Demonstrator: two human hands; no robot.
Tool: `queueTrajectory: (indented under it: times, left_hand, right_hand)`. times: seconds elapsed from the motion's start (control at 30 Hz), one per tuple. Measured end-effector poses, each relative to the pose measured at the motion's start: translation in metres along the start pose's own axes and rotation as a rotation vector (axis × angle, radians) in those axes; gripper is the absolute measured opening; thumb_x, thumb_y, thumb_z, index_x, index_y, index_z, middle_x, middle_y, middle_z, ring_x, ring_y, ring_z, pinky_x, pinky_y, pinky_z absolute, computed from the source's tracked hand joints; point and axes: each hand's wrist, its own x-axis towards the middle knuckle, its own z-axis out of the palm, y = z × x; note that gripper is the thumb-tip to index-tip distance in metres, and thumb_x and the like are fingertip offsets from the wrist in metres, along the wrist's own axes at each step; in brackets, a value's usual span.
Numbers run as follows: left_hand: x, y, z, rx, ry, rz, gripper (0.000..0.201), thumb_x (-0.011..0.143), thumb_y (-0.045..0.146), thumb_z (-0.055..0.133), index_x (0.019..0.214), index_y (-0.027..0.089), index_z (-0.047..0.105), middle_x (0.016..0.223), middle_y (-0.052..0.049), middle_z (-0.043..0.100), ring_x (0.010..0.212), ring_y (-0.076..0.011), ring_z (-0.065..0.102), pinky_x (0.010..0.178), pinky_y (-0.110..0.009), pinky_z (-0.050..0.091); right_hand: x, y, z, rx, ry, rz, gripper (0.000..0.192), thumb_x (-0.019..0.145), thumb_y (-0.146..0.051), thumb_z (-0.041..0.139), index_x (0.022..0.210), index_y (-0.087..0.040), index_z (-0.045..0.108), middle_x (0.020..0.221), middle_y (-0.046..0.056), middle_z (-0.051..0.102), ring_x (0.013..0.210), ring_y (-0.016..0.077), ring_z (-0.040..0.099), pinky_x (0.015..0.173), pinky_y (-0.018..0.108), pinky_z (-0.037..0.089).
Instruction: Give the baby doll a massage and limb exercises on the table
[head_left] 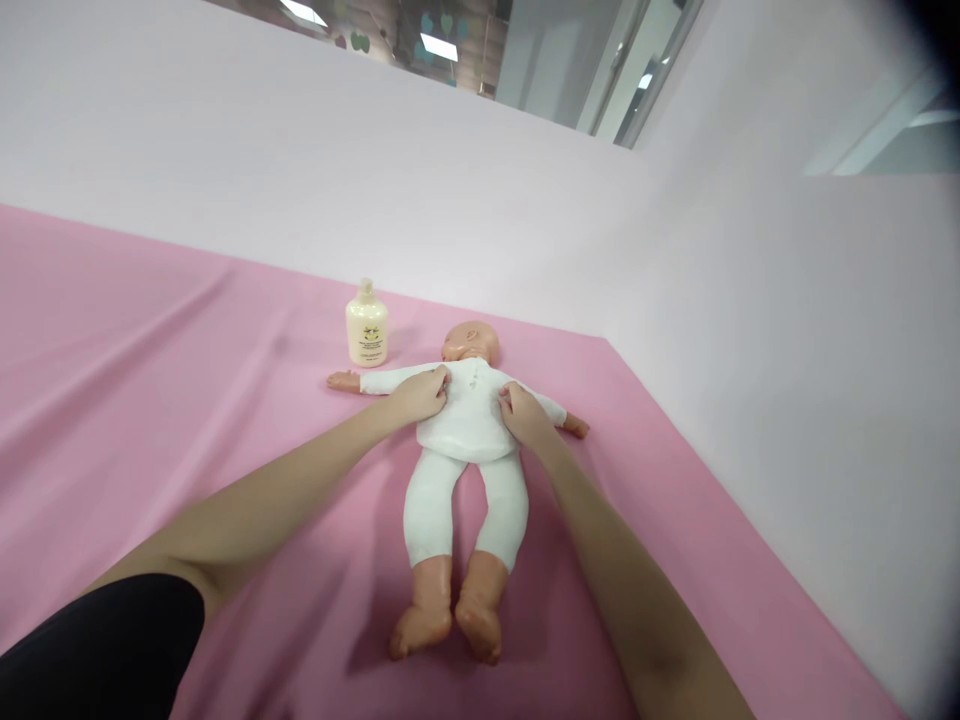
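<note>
Baby doll (463, 450) lying face up on pink sheet (187, 400), feet toward camera. Left hand (420, 395) fingers pinching together on the white top (469, 420) at the chest; right hand (525, 415) fingers gripping the same top at the other side. Cream lotion bottle (367, 326) standing near the doll's outstretched arm; label print showing but too small to read. White wall (750, 300) running behind.

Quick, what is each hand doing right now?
Left hand: closed, gripping the doll's white top at the chest.
Right hand: closed, gripping the same top on the other side.
</note>
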Motion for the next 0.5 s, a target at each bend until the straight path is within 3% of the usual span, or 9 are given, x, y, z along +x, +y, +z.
queueTrajectory:
  times: [0.17,0.27,0.33,0.5]
  left_hand:
    - [-0.008,0.013,-0.017,0.039,-0.131,0.048,0.018,0.084,0.021,0.039,0.096,0.015,0.051,0.095,-0.009,0.063,0.081,-0.0212,0.059,0.072,-0.032,0.042]
    - [-0.017,0.025,-0.027,0.040,-0.280,0.042,0.034,0.088,0.043,0.037,0.096,0.014,0.053,0.100,-0.012,0.062,0.082,-0.0236,0.059,0.071,-0.034,0.043]
    - [-0.023,0.034,-0.031,0.067,-0.327,0.038,0.046,0.085,0.053,0.040,0.102,0.013,0.054,0.106,-0.015,0.060,0.086,-0.0267,0.059,0.072,-0.035,0.044]
    - [-0.034,0.051,-0.040,0.149,-0.376,0.005,0.054,0.082,0.053,0.045,0.112,0.009,0.054,0.113,-0.019,0.058,0.091,-0.0298,0.060,0.072,-0.035,0.045]
  right_hand:
    - [-0.014,-0.020,-0.036,-0.087,-0.257,0.035,0.019,0.091,-0.023,0.036,0.096,-0.015,0.053,0.097,0.009,0.064,0.078,0.0158,0.056,0.071,0.027,0.039]
    - [-0.022,-0.032,-0.052,-0.133,-0.353,0.052,0.017,0.088,-0.024,0.040,0.092,-0.016,0.055,0.089,0.009,0.065,0.072,0.0163,0.056,0.064,0.028,0.037]
    - [-0.025,-0.036,-0.057,-0.171,-0.428,0.063,0.016,0.085,-0.025,0.043,0.090,-0.017,0.055,0.090,0.008,0.065,0.074,0.0172,0.056,0.062,0.028,0.036]
    - [-0.029,-0.043,-0.062,-0.227,-0.551,0.048,0.018,0.079,-0.035,0.048,0.087,-0.019,0.055,0.092,0.004,0.064,0.074,0.0174,0.058,0.059,0.028,0.037]
